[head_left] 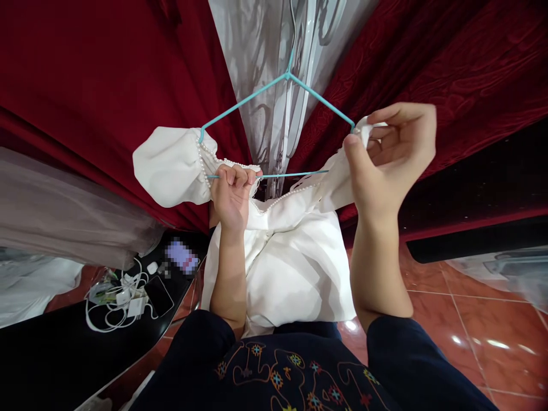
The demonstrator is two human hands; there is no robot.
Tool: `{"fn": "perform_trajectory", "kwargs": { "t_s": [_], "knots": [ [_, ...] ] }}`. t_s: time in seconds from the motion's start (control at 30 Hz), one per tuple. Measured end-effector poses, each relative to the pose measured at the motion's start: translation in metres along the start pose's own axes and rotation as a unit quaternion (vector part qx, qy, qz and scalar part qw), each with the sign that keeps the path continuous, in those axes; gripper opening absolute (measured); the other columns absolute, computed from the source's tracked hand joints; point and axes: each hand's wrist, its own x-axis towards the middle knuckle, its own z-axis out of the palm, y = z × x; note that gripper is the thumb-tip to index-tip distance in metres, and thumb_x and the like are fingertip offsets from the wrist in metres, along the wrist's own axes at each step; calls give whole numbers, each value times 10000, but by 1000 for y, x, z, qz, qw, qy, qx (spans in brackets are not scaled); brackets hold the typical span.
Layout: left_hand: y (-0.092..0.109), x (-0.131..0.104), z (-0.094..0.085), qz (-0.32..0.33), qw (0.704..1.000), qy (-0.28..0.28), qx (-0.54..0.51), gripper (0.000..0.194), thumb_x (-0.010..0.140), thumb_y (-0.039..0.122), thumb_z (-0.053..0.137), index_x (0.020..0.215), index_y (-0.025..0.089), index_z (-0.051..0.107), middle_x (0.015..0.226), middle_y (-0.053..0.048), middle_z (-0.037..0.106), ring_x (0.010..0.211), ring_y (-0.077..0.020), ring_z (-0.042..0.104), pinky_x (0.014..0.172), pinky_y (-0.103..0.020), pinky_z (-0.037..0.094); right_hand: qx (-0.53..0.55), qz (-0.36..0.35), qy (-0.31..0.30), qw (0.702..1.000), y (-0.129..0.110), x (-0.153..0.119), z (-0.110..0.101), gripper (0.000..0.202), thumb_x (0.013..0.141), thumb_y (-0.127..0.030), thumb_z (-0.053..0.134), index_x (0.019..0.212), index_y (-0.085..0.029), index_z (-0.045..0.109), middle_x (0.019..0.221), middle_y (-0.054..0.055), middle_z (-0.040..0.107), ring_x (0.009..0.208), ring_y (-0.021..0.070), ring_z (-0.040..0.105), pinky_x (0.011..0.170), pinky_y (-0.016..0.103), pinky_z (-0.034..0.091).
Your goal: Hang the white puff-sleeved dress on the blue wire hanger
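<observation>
A white dress [295,268] with puffed sleeves and a pearl-beaded neckline hangs on a thin light-blue hanger [246,106]. My left hand [232,197] is closed, its fingers curled over the hanger's lower bar beside the beaded neckline. The left puff sleeve [166,165] sits over that end of the hanger. At the opposite end, my right hand [385,154] pinches white fabric of the dress's other shoulder between thumb and fingers, right at the hanger's tip. Part of the right sleeve is hidden behind this hand. The skirt is bunched over my lap.
Dark red curtains [107,74] flank white fabric and pale hangers [306,85] behind the dress. At lower left, a black table [55,359] bears a phone with a lit screen [182,256], a dark phone [159,295] and tangled white cables [113,322]. Red tiles [483,319] cover the floor.
</observation>
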Motion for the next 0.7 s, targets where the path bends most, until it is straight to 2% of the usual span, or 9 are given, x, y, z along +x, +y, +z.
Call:
{"fn": "perform_trajectory", "kwargs": {
  "t_s": [0.13, 0.2, 0.27, 0.33, 0.43, 0.5, 0.57, 0.63, 0.7],
  "knots": [
    [-1, -1, 1, 4, 1000, -5, 4, 563, 976, 630, 657, 749, 238, 323, 691, 42, 331, 696, -141, 521, 960, -412, 608, 32, -53, 58, 996, -17, -26, 6, 160, 915, -354, 768, 954, -219, 692, 970, 39, 577, 755, 111, 538, 649, 319, 462],
    [-2, 0, 2, 1, 1000, -1, 13, 560, 989, 637, 629, 748, 237, 319, 693, 40, 332, 699, -143, 526, 981, -420, 599, 48, -19, -10, 999, -20, -43, 13, 120, 956, -329, 715, 1040, -244, 710, 1038, 41, 619, 766, 110, 567, 613, 300, 453],
    [-2, -1, 1, 1, 1000, -5, 10, 551, 996, 629, 624, 752, 237, 324, 698, 39, 345, 710, -142, 546, 1003, -424, 591, 41, 38, -128, 990, -14, -60, 23, 192, 989, -354, 675, 1160, -272, 700, 1132, 41, 648, 722, 93, 573, 579, 287, 466],
    [-2, -1, -1, -1, 1000, -14, 8, 540, 989, 621, 642, 756, 235, 344, 698, 40, 381, 733, -142, 587, 1017, -421, 591, 25, 69, -195, 978, -5, -75, 33, 238, 998, -379, 664, 1206, -270, 699, 1144, 41, 657, 653, 73, 537, 549, 277, 472],
    [-3, -5, -5, -28, 999, -20, 38, 476, 980, 630, 649, 813, 234, 445, 773, 13, 569, 900, -174, 710, 1018, -408, 601, 15, 71, -154, 985, 5, -85, 44, 198, 1013, -375, 644, 1128, -244, 738, 1045, 40, 678, 705, 95, 555, 574, 269, 469],
    [1, -9, -9, -66, 994, -33, 76, 410, 977, 637, 649, 941, 239, 553, 990, -36, 721, 1054, -213, 749, 982, -399, 619, 4, 74, -110, 991, 7, -85, 46, 204, 1025, -384, 627, 1077, -233, 754, 995, 49, 684, 810, 127, 596, 615, 274, 473],
    [10, -14, -13, -120, 982, -66, 133, 418, 969, 640, 659, 1102, 245, 633, 1211, -84, 762, 1103, -244, 761, 907, -383, 643, -1, 77, -94, 993, 6, -84, 47, 227, 1026, -406, 626, 1057, -223, 758, 987, 59, 682, 858, 142, 609, 626, 280, 470],
    [23, -20, -15, -166, 956, -121, 208, 461, 973, 635, 658, 1180, 225, 695, 1239, -113, 781, 1063, -249, 776, 833, -351, 653, -3, 78, -93, 993, 6, -83, 47, 238, 1020, -418, 637, 1062, -216, 758, 1004, 62, 677, 815, 131, 589, 612, 283, 458],
    [39, -26, -16, -167, 933, -176, 267, 438, 1005, 590, 637, 1176, 204, 753, 1157, -116, 808, 1036, -238, 783, 808, -323, 650, -6, 76, -100, 992, 8, -83, 46, 240, 1014, -423, 647, 1069, -217, 759, 1011, 60, 673, 771, 119, 562, 596, 284, 446]
  ]
}}
